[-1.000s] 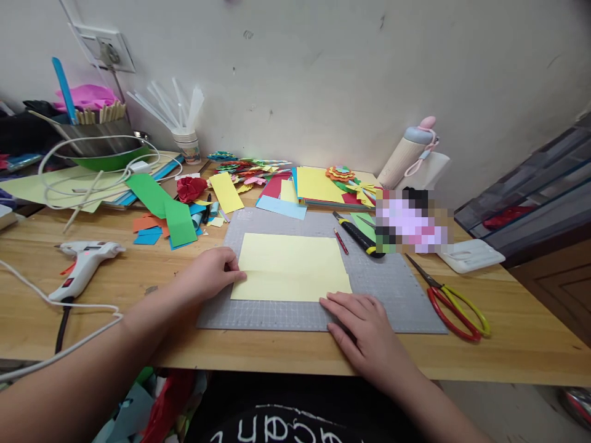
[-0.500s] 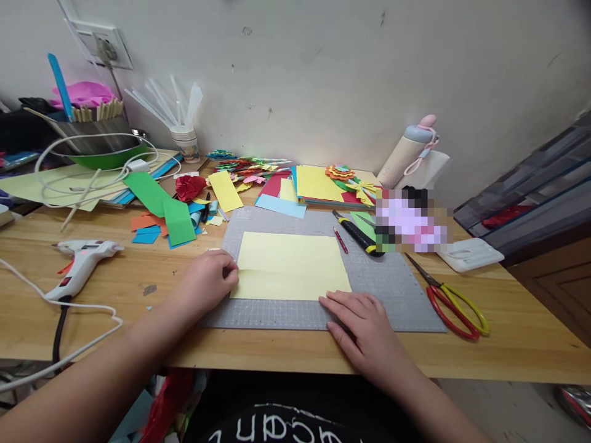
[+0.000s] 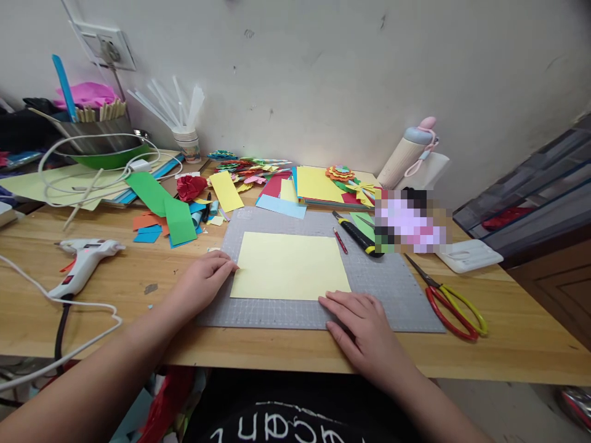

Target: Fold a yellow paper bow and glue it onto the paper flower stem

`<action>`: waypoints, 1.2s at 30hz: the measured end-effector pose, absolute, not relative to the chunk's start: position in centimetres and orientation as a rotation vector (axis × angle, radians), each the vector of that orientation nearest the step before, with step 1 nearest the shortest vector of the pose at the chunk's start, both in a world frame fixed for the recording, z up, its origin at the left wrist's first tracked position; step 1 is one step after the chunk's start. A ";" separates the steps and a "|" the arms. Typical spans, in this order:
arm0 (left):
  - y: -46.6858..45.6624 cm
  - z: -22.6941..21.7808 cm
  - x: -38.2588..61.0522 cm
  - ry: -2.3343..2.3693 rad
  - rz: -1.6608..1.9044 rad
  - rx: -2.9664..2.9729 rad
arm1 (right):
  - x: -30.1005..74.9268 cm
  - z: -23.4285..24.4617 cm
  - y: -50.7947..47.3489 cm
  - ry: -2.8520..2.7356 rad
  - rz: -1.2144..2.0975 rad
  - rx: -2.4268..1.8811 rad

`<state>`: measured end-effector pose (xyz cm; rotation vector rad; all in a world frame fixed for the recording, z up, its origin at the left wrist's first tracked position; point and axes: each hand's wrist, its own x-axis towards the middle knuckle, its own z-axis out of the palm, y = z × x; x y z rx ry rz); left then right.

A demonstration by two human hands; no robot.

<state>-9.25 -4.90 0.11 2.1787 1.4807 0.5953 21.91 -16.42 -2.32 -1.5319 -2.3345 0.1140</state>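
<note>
A pale yellow sheet of paper [image 3: 289,264] lies flat on the grey cutting mat [image 3: 277,315]. My left hand [image 3: 207,280] is at the sheet's left edge, its thumb and fingers closed together on that edge. Spread flat, my right hand [image 3: 357,326] rests on the mat, fingertips touching the sheet's lower right corner. A short dark red pencil [image 3: 340,240] and a black and yellow utility knife [image 3: 360,237] lie beyond the sheet's right side. To the right are scissors [image 3: 455,311] with red and yellow handles.
A white glue gun [image 3: 85,264] with its cable lies at left. Green paper strips [image 3: 180,221], a stack of coloured paper [image 3: 318,183] and paper flowers [image 3: 340,172] line the back. A bottle [image 3: 406,154] leans against the wall. A white tray [image 3: 471,255] is at right.
My left hand has shifted slightly and its curled fingers have straightened somewhat at the sheet's left edge. A slight ripple there has flattened. My right hand has stayed in place.
</note>
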 end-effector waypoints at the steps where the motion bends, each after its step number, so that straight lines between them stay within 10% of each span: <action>1: -4.9 0.0 -9.2 1.467 0.597 2.173 | 21.9 -2.3 -16.4 -2.330 0.124 -1.533; 7: -6.2 1.3 -8.4 1.522 0.729 2.109 | 22.2 -2.3 -17.1 -1.969 0.293 -1.492; 16: -13.8 1.8 -8.0 0.555 1.148 3.085 | 21.7 1.2 -17.3 -0.829 1.747 -1.078; 24: -13.9 3.5 -5.6 0.221 0.649 2.785 | 21.9 0.0 -13.1 -0.409 1.646 -1.240; 36: -6.3 4.0 1.3 1.188 0.355 2.734 | 23.2 2.1 -5.9 -0.844 1.660 -1.275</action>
